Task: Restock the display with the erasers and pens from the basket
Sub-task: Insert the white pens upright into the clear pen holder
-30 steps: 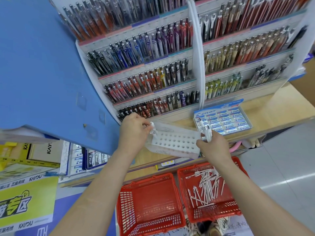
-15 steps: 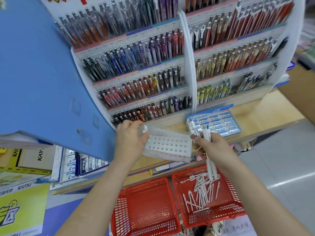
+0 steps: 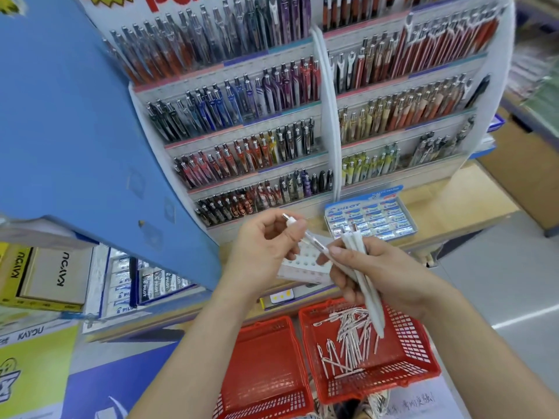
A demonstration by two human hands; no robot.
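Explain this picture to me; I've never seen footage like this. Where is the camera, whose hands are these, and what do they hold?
The camera sits on a person's head, looking down at their own bare hands; there is no machine. The left hand pinches a single white pen; the right hand grips a bundle of white pens. Behind them, on the wooden shelf, lie a white tray with holes and a box of erasers, below a rack of pens. Lower down, the right red basket holds more white pens; the left red basket looks empty.
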